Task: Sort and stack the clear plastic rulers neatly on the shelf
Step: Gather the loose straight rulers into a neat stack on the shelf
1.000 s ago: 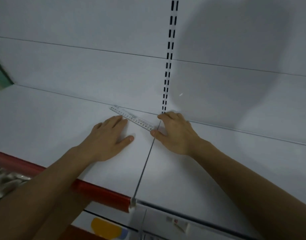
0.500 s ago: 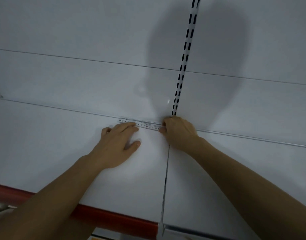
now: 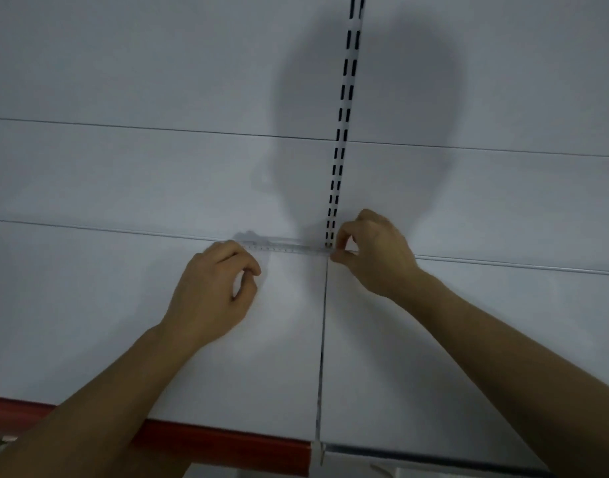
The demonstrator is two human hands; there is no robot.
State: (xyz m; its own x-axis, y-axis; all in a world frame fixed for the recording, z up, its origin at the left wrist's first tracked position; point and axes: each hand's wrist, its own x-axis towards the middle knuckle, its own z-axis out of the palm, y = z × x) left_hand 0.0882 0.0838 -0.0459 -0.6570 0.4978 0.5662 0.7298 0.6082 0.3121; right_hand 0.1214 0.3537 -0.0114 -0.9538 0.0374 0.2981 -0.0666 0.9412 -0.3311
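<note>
A clear plastic ruler (image 3: 285,249) lies flat along the back edge of the white shelf (image 3: 89,305), against the back panel. My left hand (image 3: 216,288) rests on the shelf with its fingers curled in, its knuckles at the ruler's left end and nothing held in it. My right hand (image 3: 375,253) sits at the ruler's right end, thumb and forefinger pinched together on that tip, just below the slotted upright.
A white slotted upright (image 3: 341,150) runs up the back panel. A seam (image 3: 322,339) splits the shelf into two boards. A red strip (image 3: 227,450) edges the left board's front, a grey strip (image 3: 434,460) the right board's.
The ruler went from lying askew to lying straight against the back panel. Both hands went from flat and spread to curled at its ends, and the view moved closer.
</note>
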